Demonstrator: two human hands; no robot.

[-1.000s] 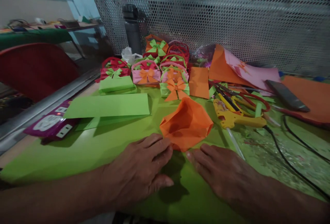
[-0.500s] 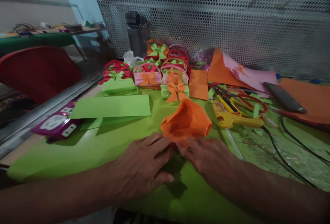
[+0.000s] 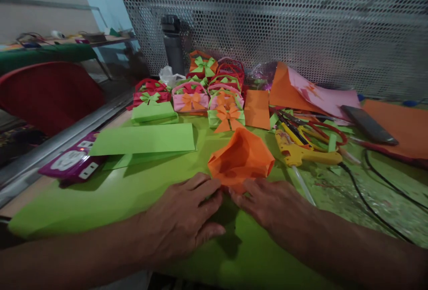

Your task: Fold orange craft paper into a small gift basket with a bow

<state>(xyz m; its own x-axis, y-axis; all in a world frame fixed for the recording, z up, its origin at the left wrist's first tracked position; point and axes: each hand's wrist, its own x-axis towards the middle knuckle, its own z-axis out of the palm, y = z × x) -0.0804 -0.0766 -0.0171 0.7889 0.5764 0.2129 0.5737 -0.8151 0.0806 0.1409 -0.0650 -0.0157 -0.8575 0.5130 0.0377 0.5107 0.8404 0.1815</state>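
An orange folded paper bag (image 3: 245,158), its mouth gaping toward me, sits in front of both hands on the green work surface (image 3: 133,205). The fingertips of my left hand (image 3: 187,210) press on its near left corner, with the thumb spread apart below. At the near edge, my right hand (image 3: 267,201) has thumb and fingers closed on the paper flap; the fingertips partly cover the fold. To the right lies a yellow glue gun (image 3: 301,153) with a clear glue stick (image 3: 304,187) beside its nozzle.
Small finished paper bags with bows (image 3: 190,100) stand at the back. Green folded sheets (image 3: 143,139) lie left, over a purple power strip (image 3: 72,158). Scissors (image 3: 329,129), a phone (image 3: 368,124) and a black cable (image 3: 371,214) are right. A bottle (image 3: 173,49) stands before the perforated metal panel (image 3: 217,14).
My right hand has moved left and up onto the bag's near flap, pressing it down. The left hand has stayed at the corner. The view has shifted slightly.
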